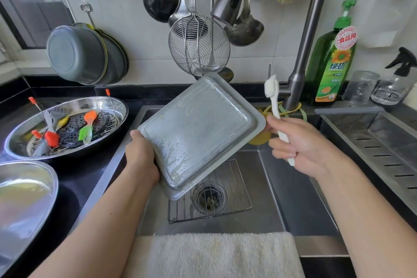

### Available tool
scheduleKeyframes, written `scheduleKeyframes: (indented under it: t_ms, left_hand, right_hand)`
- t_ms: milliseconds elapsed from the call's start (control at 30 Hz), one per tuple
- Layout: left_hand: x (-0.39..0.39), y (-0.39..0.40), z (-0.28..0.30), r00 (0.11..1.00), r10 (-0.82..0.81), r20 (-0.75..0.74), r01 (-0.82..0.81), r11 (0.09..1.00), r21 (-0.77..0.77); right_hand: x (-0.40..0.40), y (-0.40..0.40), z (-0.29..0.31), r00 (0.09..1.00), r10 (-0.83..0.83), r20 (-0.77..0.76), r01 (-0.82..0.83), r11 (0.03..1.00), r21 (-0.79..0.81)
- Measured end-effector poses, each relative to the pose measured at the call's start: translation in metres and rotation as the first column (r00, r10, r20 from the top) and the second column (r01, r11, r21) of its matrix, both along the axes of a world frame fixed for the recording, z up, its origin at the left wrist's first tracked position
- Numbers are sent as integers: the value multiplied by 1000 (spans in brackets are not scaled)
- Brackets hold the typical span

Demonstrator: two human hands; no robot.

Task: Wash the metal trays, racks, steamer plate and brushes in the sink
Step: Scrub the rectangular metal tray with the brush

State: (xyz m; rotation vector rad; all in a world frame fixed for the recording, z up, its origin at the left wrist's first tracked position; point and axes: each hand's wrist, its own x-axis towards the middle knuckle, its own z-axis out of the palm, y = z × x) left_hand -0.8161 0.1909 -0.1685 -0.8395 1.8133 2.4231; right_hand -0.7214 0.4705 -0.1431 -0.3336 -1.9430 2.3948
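Head view — hands grip tray (200, 128) and brush (276, 117); rack (234, 189) in sink (293, 198).

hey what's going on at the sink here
A person is washing up. Their left hand grips a wet, soapy metal tray, tilted above the sink. Their right hand holds a white scrub brush, lifted off the tray. A wire rack lies over the drain. Silicone brushes and a steamer plate wait in a round pan on the counter.
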Motion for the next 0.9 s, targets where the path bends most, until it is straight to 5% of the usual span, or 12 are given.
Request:
scheduleKeyframes:
  t_ms: [267,400,500,600,667,900]
  left_hand:
    - [-8,-1,-8,996,-91,4,90,972,-216]
    - [-8,2,-18,868,-495,17,419,715,-560]
    - [1,12,-26,659,-739,135,668,494,-557]
    - [7,18,-28,589,-783,200,767,463,-445]
    - [3,15,-32,605,-746,280,734,386,-559]
    - [-15,-4,-40,631,-742,226,728,467,-502]
  right_hand:
    - [5,-2,9,993,-89,-75,99,985,139]
    - [-3,0,-7,982,-87,170,39,962,269]
    - [-10,-5,-27,946,-71,315,-41,941,336]
    - [-12,-5,-30,942,-75,327,-73,905,418]
    - [-13,-7,-30,943,-124,309,-78,820,567]
    - [-10,-20,-19,979,-146,145,-5,688,726]
